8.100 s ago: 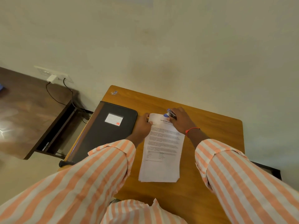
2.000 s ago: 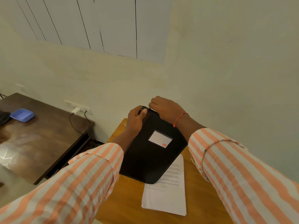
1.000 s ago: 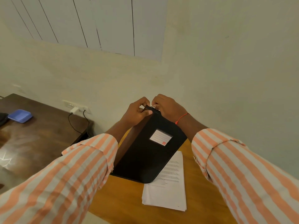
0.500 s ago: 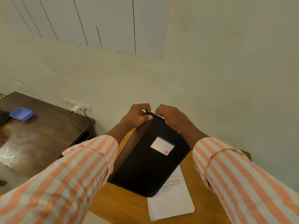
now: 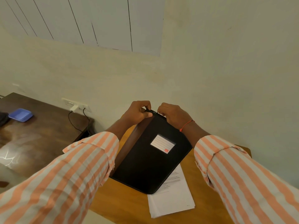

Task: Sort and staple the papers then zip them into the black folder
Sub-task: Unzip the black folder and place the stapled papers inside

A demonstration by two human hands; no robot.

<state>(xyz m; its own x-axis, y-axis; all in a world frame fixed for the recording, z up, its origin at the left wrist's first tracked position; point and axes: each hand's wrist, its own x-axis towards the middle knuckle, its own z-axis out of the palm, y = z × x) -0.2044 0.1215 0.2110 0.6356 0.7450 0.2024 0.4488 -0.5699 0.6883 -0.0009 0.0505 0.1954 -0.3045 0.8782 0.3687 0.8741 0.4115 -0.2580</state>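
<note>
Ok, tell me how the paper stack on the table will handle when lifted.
The papers look like a thin stack, so probably light and floppy, sagging if lifted by one edge. Flat on the smooth table, they would likely slide. The black folder hides their far end, so any staple is unseen.

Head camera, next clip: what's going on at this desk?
A person in an orange-striped shirt holds the black folder tipped up over the wooden table. The left hand and right hand both grip its top edge, fingers pinched where the zip seems to run. The papers lie flat on the table, partly hidden by the folder's lower corner, and are not yet inside it.
</note>
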